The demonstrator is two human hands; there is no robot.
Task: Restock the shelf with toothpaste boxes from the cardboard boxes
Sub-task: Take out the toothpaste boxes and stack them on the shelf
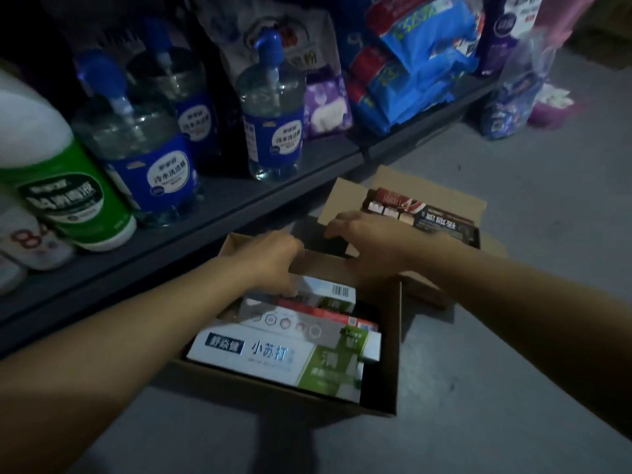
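A grey floor [478,388] is seen beneath a dark shelf [239,206]; white-green toothpaste boxes [273,357] fill the near cardboard box [390,354], whose far flap is gripped by the left hand [273,258] and right hand [369,244], fingers curled.

Matt cardboard box [393,354], glossy toothpaste boxes [260,357]

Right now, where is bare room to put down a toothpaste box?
The shelf has a bare front strip before the pump bottles. The floor right of the near carton is bare. Both cartons are crowded.
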